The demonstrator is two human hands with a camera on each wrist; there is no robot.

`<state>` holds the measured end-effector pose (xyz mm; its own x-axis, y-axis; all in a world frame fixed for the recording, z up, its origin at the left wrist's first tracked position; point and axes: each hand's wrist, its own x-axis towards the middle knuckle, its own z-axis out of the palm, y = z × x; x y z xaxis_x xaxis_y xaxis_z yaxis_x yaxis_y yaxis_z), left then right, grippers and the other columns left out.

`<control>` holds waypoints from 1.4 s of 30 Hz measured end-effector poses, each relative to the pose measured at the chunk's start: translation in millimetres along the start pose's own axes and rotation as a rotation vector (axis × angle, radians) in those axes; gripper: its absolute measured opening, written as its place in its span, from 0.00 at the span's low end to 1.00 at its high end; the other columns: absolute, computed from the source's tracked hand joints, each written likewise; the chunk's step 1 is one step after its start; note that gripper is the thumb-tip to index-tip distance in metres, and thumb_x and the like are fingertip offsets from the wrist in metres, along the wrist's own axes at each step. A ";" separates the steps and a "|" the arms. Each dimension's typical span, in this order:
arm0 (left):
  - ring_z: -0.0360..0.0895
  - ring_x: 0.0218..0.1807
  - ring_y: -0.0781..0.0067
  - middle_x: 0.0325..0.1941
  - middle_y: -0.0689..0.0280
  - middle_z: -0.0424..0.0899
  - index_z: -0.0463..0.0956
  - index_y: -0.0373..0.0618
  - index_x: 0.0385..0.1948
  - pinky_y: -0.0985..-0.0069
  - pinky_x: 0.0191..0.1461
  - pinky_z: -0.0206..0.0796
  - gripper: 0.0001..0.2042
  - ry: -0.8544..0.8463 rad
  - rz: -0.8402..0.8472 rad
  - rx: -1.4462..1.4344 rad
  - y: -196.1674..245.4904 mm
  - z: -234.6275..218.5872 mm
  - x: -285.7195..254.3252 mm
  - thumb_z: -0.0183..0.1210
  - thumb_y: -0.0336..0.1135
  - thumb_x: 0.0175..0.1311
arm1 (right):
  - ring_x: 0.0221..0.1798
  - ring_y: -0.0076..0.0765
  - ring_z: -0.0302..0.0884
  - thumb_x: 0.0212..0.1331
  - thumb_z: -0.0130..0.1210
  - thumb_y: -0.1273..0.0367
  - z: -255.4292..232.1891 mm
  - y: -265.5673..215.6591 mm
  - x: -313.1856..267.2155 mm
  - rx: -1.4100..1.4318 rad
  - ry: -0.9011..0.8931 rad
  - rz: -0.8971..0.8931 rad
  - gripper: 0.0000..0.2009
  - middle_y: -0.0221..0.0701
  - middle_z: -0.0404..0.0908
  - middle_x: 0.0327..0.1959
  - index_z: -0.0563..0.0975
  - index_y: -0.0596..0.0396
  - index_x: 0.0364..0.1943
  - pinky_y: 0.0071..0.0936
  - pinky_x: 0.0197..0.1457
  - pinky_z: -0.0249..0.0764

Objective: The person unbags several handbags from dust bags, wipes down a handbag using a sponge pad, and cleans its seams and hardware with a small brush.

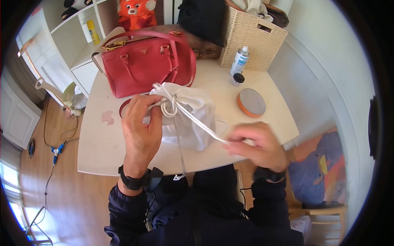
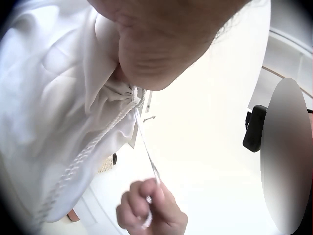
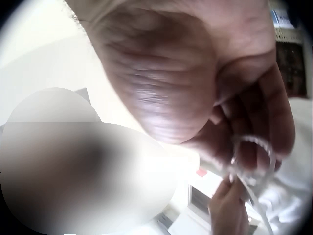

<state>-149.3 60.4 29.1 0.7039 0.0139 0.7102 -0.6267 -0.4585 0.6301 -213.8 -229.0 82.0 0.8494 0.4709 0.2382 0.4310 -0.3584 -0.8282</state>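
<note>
A white cloth drawstring bag [image 1: 201, 110] stands on the table, its neck gathered and wound with a looped white cord [image 1: 199, 121]. At that neck, my left hand [image 1: 141, 127] pinches the gathered cloth and cord between thumb and fingers. My right hand [image 1: 258, 145], blurred, grips one length of the cord, drawn taut down to the right. One loose cord end [image 1: 179, 174] hangs over the table's front edge. In the right wrist view a loop of cord [image 3: 266, 144] shows at the fingers of the right hand. The left fingertips are hidden in the left wrist view.
Behind the bag stands a red handbag [image 1: 143, 61]. Toward the right are a spray can [image 1: 239, 61], a small black cap [image 1: 238, 78] and a round orange-sided tin [image 1: 251, 102]. A wicker basket [image 1: 252, 41] stands at the table's [image 1: 98, 151] back, near the wall.
</note>
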 end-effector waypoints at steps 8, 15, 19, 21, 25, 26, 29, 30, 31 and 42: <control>0.83 0.46 0.59 0.41 0.58 0.86 0.85 0.35 0.46 0.67 0.54 0.74 0.09 0.051 -0.119 -0.056 -0.5 -1.9 2.7 0.59 0.20 0.69 | 0.20 0.42 0.83 0.66 0.67 0.76 -86.5 70.8 -70.9 1.067 -0.237 -0.529 0.10 0.45 0.85 0.22 0.83 0.68 0.27 0.35 0.26 0.85; 0.84 0.48 0.61 0.44 0.59 0.87 0.85 0.36 0.47 0.67 0.56 0.75 0.09 0.025 -0.114 -0.030 2.4 -3.4 0.8 0.59 0.20 0.69 | 0.26 0.41 0.84 0.86 0.47 0.55 -29.4 85.1 -54.5 1.028 0.012 -0.414 0.28 0.47 0.87 0.27 0.85 0.66 0.33 0.32 0.31 0.82; 0.85 0.48 0.60 0.45 0.59 0.87 0.84 0.36 0.48 0.67 0.56 0.75 0.10 0.003 -0.050 -0.008 1.5 -2.9 -0.7 0.59 0.19 0.69 | 0.33 0.32 0.83 0.83 0.54 0.60 1.1 55.0 -9.8 0.450 0.335 0.108 0.22 0.38 0.88 0.30 0.84 0.65 0.33 0.28 0.44 0.79; 0.85 0.49 0.60 0.45 0.59 0.87 0.83 0.36 0.48 0.67 0.56 0.76 0.10 0.000 -0.048 -0.013 3.7 -2.6 -0.6 0.59 0.19 0.69 | 0.34 0.31 0.84 0.78 0.62 0.68 27.2 28.9 12.0 0.427 0.299 0.082 0.13 0.35 0.88 0.31 0.84 0.62 0.33 0.28 0.43 0.78; 0.85 0.49 0.60 0.45 0.58 0.87 0.83 0.36 0.48 0.67 0.56 0.76 0.10 0.016 -0.054 -0.045 6.0 -2.2 -2.6 0.60 0.18 0.69 | 0.37 0.39 0.88 0.61 0.75 0.75 31.7 -13.6 27.1 0.201 -0.161 -0.548 0.06 0.33 0.89 0.34 0.85 0.57 0.32 0.32 0.43 0.81; 0.85 0.49 0.60 0.45 0.58 0.87 0.83 0.36 0.48 0.67 0.56 0.76 0.10 0.016 -0.053 -0.039 4.9 -2.8 -2.4 0.60 0.18 0.69 | 0.35 0.39 0.87 0.61 0.76 0.75 37.0 -16.2 24.7 0.411 -0.353 -0.559 0.07 0.32 0.88 0.33 0.85 0.56 0.30 0.32 0.41 0.80; 0.84 0.49 0.58 0.46 0.58 0.87 0.83 0.37 0.48 0.66 0.55 0.76 0.10 0.001 -0.033 -0.017 2.2 -1.5 -4.4 0.60 0.18 0.68 | 0.34 0.38 0.89 0.64 0.74 0.73 50.2 -26.1 18.2 0.635 -0.393 -0.572 0.08 0.33 0.89 0.32 0.84 0.57 0.30 0.34 0.38 0.81; 0.84 0.49 0.59 0.46 0.58 0.86 0.84 0.38 0.48 0.66 0.55 0.76 0.10 0.025 -0.012 -0.021 1.9 0.8 -4.7 0.61 0.18 0.67 | 0.34 0.38 0.90 0.66 0.73 0.72 47.9 -27.5 22.4 0.308 -0.124 -0.415 0.08 0.35 0.89 0.33 0.84 0.59 0.33 0.33 0.39 0.82; 0.83 0.48 0.59 0.45 0.58 0.85 0.85 0.38 0.47 0.66 0.55 0.75 0.11 0.048 0.013 -0.029 2.9 3.2 -3.9 0.62 0.18 0.66 | 0.35 0.37 0.90 0.68 0.71 0.71 45.7 -29.2 27.5 -0.023 0.144 -0.250 0.08 0.37 0.90 0.33 0.84 0.62 0.36 0.32 0.40 0.83; 0.80 0.45 0.61 0.41 0.61 0.82 0.87 0.41 0.45 0.67 0.54 0.74 0.13 0.039 0.060 -0.001 9.7 4.7 -10.9 0.65 0.16 0.61 | 0.35 0.32 0.90 0.70 0.68 0.71 76.4 3.9 76.3 0.070 0.509 -0.135 0.12 0.41 0.90 0.35 0.83 0.67 0.49 0.27 0.42 0.84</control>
<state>-161.5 51.6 26.0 0.6514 0.0213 0.7585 -0.6678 -0.4584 0.5864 -170.6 -132.9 58.2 0.8357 0.0522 0.5467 0.5401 -0.2586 -0.8009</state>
